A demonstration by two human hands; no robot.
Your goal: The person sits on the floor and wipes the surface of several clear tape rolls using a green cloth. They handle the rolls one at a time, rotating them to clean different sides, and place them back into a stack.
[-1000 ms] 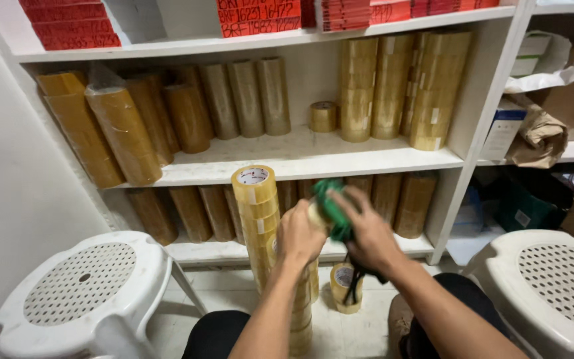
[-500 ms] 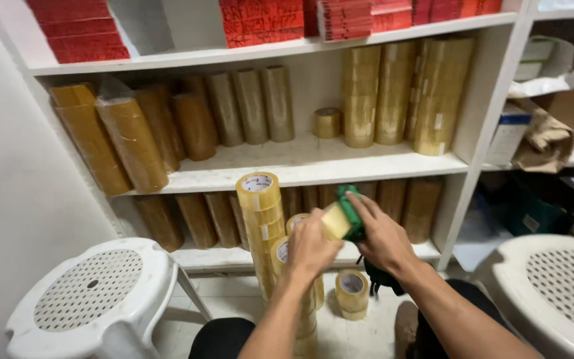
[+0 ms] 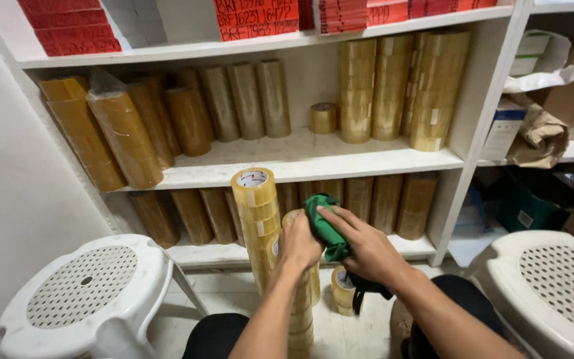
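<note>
Closest to me, the person's left hand (image 3: 298,244) is cupped over the top of a column of clear tape rolls (image 3: 303,302) standing on the floor between the knees, fingers closed around the top roll. The right hand (image 3: 365,251) presses a bunched green cloth (image 3: 325,229) against that roll, fingers closed on the fabric; a dark end of cloth hangs below the wrist.

That column looks slender and leans slightly, so I judge a hard sideways rub could shear the rolls apart and spill them. Just beside it, touching or nearly so, stands a taller tape stack (image 3: 256,223) with nothing steadying it; a nudge from the left forearm could tip it toward the white stool (image 3: 84,296) on the left. A single loose roll (image 3: 343,290) sits on the floor under the right hand, and the hanging cloth could snag it.

Farther back, the white shelf (image 3: 300,159) carries wrapped sleeves of brown tape (image 3: 124,136) leaning at an angle and upright clear stacks (image 3: 393,86). They sit well apart from the hands, so I see little risk there. A second stool (image 3: 553,286) stands at the right.
</note>
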